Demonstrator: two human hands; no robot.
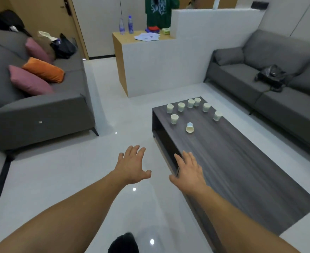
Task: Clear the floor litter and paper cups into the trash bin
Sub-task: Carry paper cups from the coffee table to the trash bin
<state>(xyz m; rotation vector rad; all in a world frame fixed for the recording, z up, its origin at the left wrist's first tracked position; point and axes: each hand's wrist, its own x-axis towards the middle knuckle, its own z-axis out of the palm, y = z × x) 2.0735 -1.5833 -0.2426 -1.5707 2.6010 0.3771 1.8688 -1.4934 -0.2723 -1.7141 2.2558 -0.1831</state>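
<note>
Several white paper cups (181,107) stand upright at the far end of a dark wooden coffee table (241,170). One more paper cup (189,127) lies tipped on its side nearer to me. My left hand (132,166) is stretched out over the glossy floor with fingers spread, holding nothing. My right hand (190,170) reaches over the table's near left edge, fingers straight and empty. Both hands are well short of the cups. No trash bin and no floor litter are in view.
A grey sofa (41,110) with pink and orange cushions stands at the left. Another grey sofa (271,84) with a black bag (271,77) is at the right. A white and wood counter (150,63) with bottles and papers is behind; a person in green stands beyond.
</note>
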